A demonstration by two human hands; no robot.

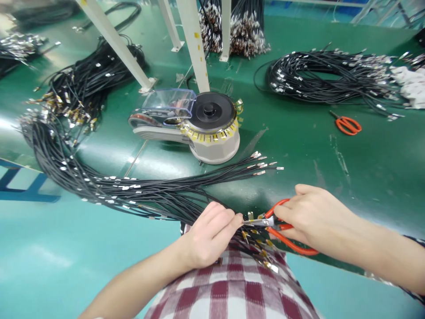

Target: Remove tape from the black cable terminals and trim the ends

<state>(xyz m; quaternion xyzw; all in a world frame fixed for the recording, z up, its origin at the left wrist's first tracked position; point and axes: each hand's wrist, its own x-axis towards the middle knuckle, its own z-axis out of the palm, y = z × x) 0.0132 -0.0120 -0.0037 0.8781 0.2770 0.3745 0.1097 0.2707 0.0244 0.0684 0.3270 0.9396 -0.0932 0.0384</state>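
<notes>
A pair of red-handled scissors [296, 249] is gripped in my right hand [312, 217], its metal blades pointing left. My left hand [212, 235] has its fingers closed at the front edge of the table, around the end of the black cable bundle [159, 197]. The blade tips reach my left fingertips; how many cables are pinched there is hidden. Metal cable ends with yellow tape [262, 252] hang below the scissors, in front of a checked apron. Other cable ends with light tips [260, 164] lie on the table above my hands.
A round tape dispenser [214, 128] with yellow tape pieces stands mid-table beside white frame legs [194, 44]. Spare orange-handled scissors [347, 125] lie to the right, below a coiled cable bundle [325, 79]. More cables [96, 75] lie at the left, several at the back.
</notes>
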